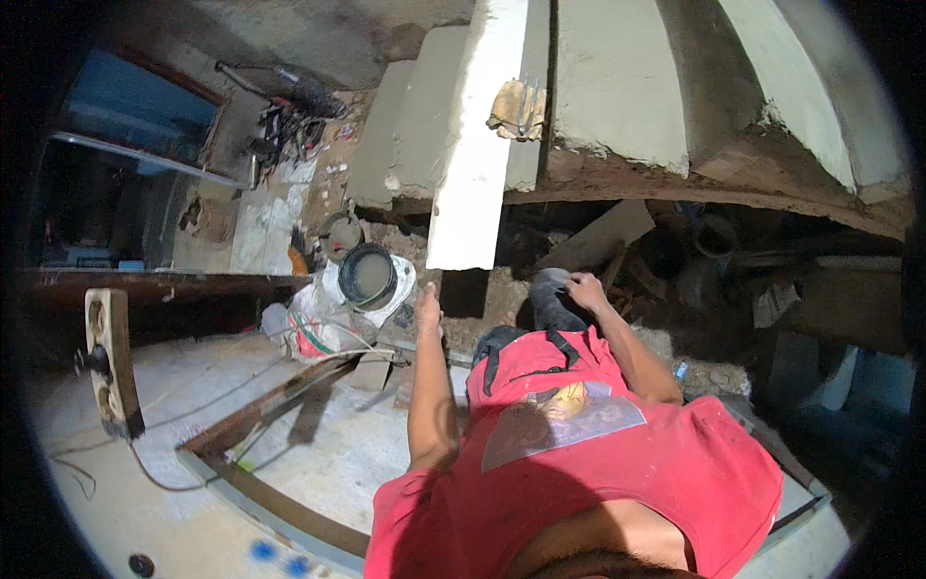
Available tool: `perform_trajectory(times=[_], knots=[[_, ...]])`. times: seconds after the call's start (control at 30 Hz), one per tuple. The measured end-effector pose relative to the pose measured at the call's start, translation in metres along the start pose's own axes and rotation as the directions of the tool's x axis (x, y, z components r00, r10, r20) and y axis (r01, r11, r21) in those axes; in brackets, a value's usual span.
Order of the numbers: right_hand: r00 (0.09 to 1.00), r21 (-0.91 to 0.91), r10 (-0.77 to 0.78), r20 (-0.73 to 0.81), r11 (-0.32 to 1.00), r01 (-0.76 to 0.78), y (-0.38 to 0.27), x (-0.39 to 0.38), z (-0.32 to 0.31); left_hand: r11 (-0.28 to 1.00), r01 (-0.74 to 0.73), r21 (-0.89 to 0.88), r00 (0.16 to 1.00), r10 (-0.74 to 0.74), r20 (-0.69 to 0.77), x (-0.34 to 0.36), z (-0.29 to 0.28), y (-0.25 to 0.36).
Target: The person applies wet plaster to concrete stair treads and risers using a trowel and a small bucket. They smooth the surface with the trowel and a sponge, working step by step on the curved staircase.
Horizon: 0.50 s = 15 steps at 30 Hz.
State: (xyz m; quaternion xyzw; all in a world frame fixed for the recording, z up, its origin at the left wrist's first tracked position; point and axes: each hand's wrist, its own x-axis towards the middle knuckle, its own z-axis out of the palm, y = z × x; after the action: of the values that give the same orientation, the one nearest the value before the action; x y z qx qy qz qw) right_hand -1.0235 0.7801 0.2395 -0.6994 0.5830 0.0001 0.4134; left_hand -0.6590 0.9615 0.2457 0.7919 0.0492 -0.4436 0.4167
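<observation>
My left hand (427, 307) is just below the lower left corner of a long white board (470, 164), beside a dark bucket (367, 279) of grey liquid; its fingers are too small and edge-on to make out clearly. My right hand (585, 290) rests loosely bent on the dark trouser fabric at my knee (555, 288), fingers slightly apart, holding nothing that I can see. Near the board's upper part, a yellowish block or cloth with thin metal tools (516, 109) lies on the grey plastered surface.
Plastered steps or slabs (617, 87) span the top, above a dark gap with debris and planks (598, 232). At left are a power strip (106, 362) with cables, white sacks (313, 318), piled tools (289, 130) and a window (135, 106). A metal-edged frame (212, 463) lies below.
</observation>
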Motion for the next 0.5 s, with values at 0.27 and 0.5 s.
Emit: perform_trajectory(times=[0.27,0.5], knots=[[0.905,0.030,-0.317,-0.285,0.940,0.339,-0.201,0.078,-0.020,0.802,0.283,-0.526,0.955,-0.187,0.229,0.045,0.015,0.003],[0.881,-0.175,-0.177,-0.440,0.978,0.109,-0.301,0.230,-0.027,0.777,0.337,-0.532,0.931,-0.191,0.310,0.063,0.006,0.006]])
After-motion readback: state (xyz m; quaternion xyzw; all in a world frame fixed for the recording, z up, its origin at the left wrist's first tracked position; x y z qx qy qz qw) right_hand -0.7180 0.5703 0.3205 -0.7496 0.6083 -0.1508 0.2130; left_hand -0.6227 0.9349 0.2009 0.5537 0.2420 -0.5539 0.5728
